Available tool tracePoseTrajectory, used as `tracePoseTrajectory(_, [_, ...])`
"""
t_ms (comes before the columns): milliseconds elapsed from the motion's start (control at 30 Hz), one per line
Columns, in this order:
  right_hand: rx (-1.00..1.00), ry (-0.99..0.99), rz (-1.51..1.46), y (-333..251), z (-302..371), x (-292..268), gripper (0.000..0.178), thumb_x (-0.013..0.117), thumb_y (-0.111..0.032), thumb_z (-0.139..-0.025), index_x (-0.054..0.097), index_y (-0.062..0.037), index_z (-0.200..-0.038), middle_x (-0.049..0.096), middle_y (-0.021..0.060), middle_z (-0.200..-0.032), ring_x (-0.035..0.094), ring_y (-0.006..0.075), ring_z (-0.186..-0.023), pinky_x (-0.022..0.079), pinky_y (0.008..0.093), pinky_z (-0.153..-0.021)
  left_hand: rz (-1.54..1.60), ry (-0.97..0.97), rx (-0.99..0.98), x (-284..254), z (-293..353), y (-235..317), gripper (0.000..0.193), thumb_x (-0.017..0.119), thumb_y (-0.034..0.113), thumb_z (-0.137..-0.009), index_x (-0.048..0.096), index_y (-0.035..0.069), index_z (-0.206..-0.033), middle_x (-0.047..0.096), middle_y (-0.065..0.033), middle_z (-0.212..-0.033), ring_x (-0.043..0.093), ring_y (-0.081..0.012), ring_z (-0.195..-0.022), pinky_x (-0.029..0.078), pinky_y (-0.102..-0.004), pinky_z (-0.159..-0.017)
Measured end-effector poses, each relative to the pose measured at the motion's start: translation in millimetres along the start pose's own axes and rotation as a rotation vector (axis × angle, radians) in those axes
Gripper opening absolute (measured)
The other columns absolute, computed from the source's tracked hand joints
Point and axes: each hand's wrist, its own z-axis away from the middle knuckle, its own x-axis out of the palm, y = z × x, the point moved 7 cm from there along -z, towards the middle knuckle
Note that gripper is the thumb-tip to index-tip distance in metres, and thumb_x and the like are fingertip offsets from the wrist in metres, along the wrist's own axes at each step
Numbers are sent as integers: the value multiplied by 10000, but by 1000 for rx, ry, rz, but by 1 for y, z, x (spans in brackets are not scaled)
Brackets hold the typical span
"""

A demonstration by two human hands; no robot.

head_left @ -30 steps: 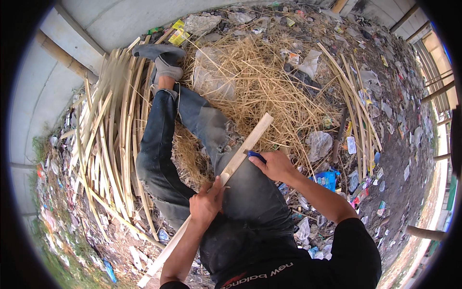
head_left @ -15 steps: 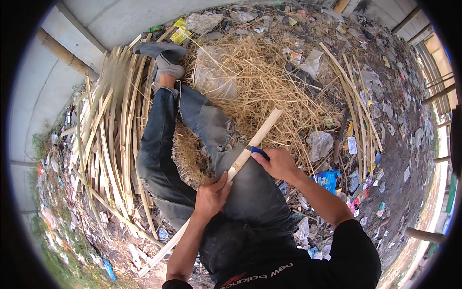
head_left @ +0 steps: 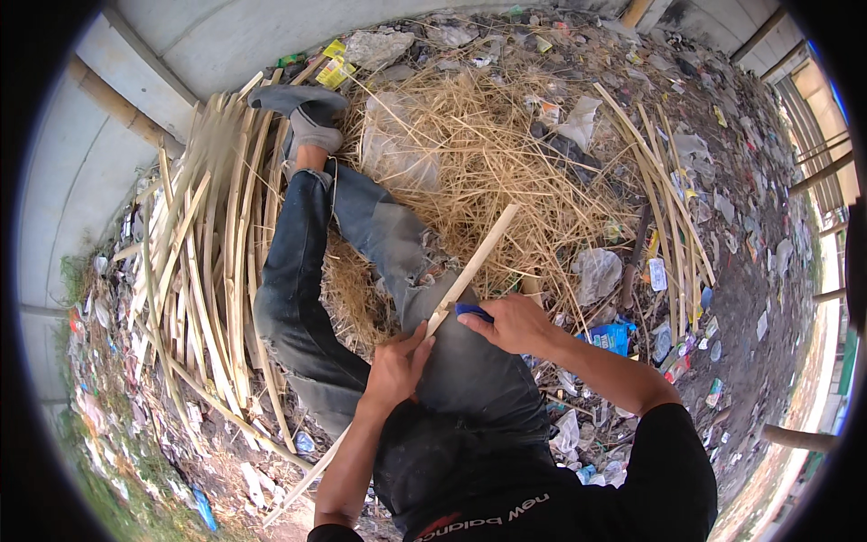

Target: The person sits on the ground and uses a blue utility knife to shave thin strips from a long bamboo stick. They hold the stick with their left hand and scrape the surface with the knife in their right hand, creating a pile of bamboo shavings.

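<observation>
A long pale bamboo strip (head_left: 480, 256) slants across my thigh, its far end over the shavings and its near end passing under my left forearm. My left hand (head_left: 394, 369) grips it around the middle, thumb and fingers closed on it. In my right hand (head_left: 518, 325) is a knife with a blue handle (head_left: 473, 313), held against the strip just beyond my left fingers. Its blade is mostly too small to make out. My jeans-clad leg (head_left: 479, 361) lies beneath the strip.
Many split bamboo strips (head_left: 237, 244) lie piled at the left by a grey wall (head_left: 86, 181). A heap of straw-like shavings (head_left: 488, 135) spreads ahead of my knees. More strips (head_left: 664, 190) lie at the right, among littered plastic, with a blue wrapper (head_left: 612, 337) near my right forearm.
My right hand has drawn the knife down the strip, closer to my left hand. The strip has turned slightly and shows a narrower face; my left hand has barely shifted.
</observation>
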Motion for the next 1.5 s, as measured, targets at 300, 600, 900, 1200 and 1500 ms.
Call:
tracePoseTrajectory(300, [167,133,-76,34,-20,1,620,530,-606,-1039,755,-49,-885,682,212,-703,692,439,-719,536,537,-658,74,-32,-49,-3,-4,-5,384,667,223,-1037,695,-58,-1298,741,-244,-870,757,-353,-786,571,-407,-761])
tracePoseTrajectory(600, [-5,-8,-30,-1,-11,23,704,527,-615,-1039,714,13,-782,660,248,-656,684,461,-676,544,549,-666,153,-119,-144,-3,-3,-16,393,638,281,-1061,744,-97,-1076,759,-272,-1087,769,-339,-878,574,-388,-818])
tracePoseTrajectory(900, [180,55,-15,53,-35,-18,756,496,-621,-1053,698,47,-763,650,265,-673,690,449,-692,527,545,-661,166,-164,-200,1,-1,-28,439,626,302,-1074,714,-121,-998,766,-245,-1143,704,-177,-819,569,-381,-805])
tracePoseTrajectory(1200, [508,303,-219,149,-44,-48,793,479,-623,-1070,619,39,-657,531,175,-531,518,345,-485,431,495,-552,298,-129,-80,-1,11,-50,438,656,273,-1069,694,-111,-861,718,-173,-811,631,-105,-804,551,-343,-825])
tracePoseTrajectory(1500, [45,-2,-75,8,-2,-3,673,539,-596,-1048,701,1,-782,603,213,-599,643,431,-625,497,523,-612,259,-168,-209,-3,5,-38,393,682,248,-1052,718,-110,-892,699,-153,-745,695,-116,-893,552,-330,-817])
